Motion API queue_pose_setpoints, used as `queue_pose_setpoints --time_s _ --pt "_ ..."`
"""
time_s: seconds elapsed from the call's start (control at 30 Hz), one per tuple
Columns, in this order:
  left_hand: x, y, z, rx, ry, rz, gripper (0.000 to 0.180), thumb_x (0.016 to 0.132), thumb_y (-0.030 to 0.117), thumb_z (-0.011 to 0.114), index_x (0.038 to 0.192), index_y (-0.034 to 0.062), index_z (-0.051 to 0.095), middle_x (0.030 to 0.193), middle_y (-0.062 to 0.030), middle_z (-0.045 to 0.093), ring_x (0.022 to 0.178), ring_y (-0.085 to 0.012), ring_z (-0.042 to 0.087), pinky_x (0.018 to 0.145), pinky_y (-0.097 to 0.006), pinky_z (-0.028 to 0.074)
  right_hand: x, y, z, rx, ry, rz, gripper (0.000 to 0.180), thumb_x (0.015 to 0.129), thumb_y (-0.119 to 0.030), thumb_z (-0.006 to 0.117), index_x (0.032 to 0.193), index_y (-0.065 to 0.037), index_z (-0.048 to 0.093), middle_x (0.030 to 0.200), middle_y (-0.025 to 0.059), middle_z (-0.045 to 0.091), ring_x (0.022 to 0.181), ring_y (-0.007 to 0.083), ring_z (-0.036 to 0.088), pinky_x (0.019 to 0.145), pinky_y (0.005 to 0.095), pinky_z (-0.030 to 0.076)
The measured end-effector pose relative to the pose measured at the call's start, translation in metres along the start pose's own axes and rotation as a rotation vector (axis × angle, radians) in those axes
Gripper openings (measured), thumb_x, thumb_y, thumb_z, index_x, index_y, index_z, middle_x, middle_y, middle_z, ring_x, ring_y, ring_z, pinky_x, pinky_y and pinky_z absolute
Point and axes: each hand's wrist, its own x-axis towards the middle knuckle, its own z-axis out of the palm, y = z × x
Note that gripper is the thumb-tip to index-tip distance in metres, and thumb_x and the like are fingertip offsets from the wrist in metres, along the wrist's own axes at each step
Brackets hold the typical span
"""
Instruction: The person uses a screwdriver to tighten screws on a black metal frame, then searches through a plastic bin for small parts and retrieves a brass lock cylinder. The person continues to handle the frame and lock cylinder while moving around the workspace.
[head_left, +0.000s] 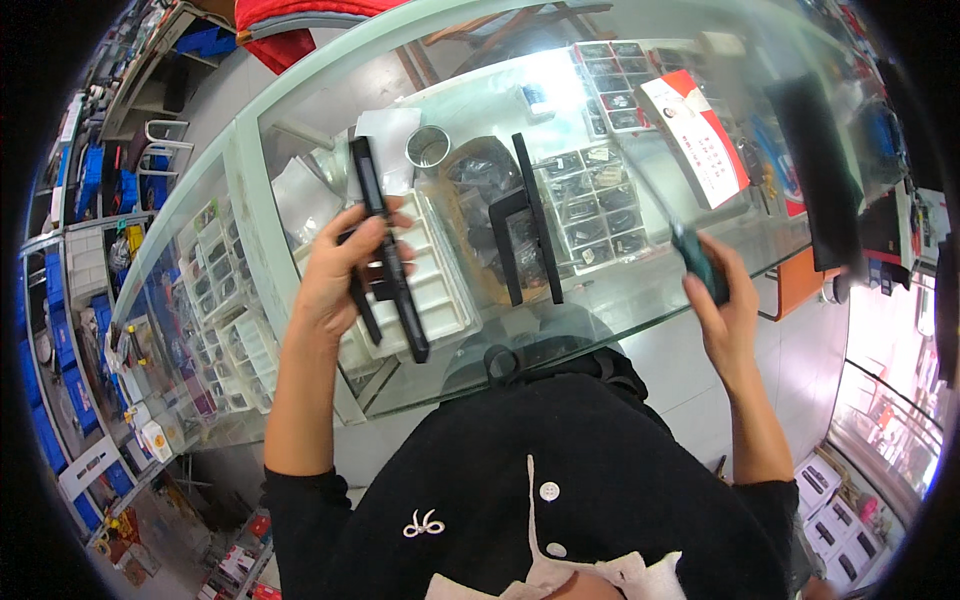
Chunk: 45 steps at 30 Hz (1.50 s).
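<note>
My left hand (pixel 338 262) is raised over the glass counter, its fingers wrapped round a long black bar with a bracket-like arm (pixel 405 305). The bar is held nearly upright in the picture. In my right hand (pixel 733 310), near the counter's front edge, is a screwdriver (pixel 702 264) with a dark green handle. Its thin shaft points away and to the left, apart from the black bar. A similar black bar with a squared bracket (pixel 540 225) lies on the glass between my hands, touched by neither.
On the glass counter (pixel 610 325) are a round metal cup (pixel 428 146), a red and white box (pixel 693 140) and a dark sheet (pixel 815 170) at the right. Compartment trays (pixel 590 205) of small parts show through the glass. Shelves with blue bins (pixel 75 385) stand left.
</note>
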Motion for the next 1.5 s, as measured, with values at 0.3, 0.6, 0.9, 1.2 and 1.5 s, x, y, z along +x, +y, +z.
queue_pose_setpoints --time_s 0.3,0.6,0.9,1.2,1.5 --pt "0.023 -0.06 0.043 -0.048 0.0 -0.124 0.039 0.079 0.016 0.064 0.113 0.0026 0.051 0.099 -0.0056 0.058 0.092 -0.0132 0.057 0.061 -0.024 0.045 0.079 0.061 0.084 -0.275 0.268 -0.268 0.037 0.08 -0.022 0.058 0.111 -0.004 0.051 0.097 0.0118 0.055 0.094 0.0268 0.049 0.079 0.0358 0.039" --pt "0.014 -0.079 0.049 -0.207 0.043 -0.084 0.041 0.083 0.015 0.058 0.117 -0.0028 0.045 0.11 -0.0141 0.054 0.101 -0.0221 0.054 0.075 -0.035 0.053 0.06 0.006 0.094 -0.366 -0.052 -0.343 0.035 0.076 -0.031 0.063 0.098 -0.006 0.054 0.083 0.0098 0.057 0.082 0.0267 0.054 0.068 0.0366 0.042" --pt "-0.048 -0.095 0.05 -0.578 0.309 0.117 0.036 0.086 0.014 0.053 0.118 0.0 0.044 0.109 -0.015 0.054 0.099 -0.0207 0.054 0.078 -0.037 0.05 0.076 -0.018 0.126 -0.078 -0.442 -0.382 0.022 0.077 -0.02 0.054 0.075 0.001 0.049 0.06 0.0173 0.054 0.056 0.0324 0.054 0.053 0.0372 0.042" --pt "-0.138 -0.105 0.017 -0.831 0.34 0.481 0.037 0.092 0.03 0.041 0.117 0.0029 0.047 0.102 -0.0108 0.057 0.093 -0.0199 0.056 0.077 -0.034 0.046 -0.004 -0.095 0.169 0.582 -0.915 -0.377 0.014 0.084 -0.007 0.051 0.095 0.002 0.052 0.072 0.0019 0.054 0.065 0.0062 0.05 0.059 0.0208 0.041" --pt "-0.298 -0.193 -0.129 -0.916 0.463 0.545 0.055 0.088 0.051 0.033 0.105 0.0032 0.053 0.106 -0.011 0.058 0.098 -0.0215 0.056 0.087 -0.037 0.046 -0.185 -0.186 0.289 0.593 -1.335 -0.119 0.045 0.082 -0.029 0.051 0.111 0.005 0.049 0.082 0.008 0.058 0.073 0.0148 0.054 0.068 0.0258 0.04"
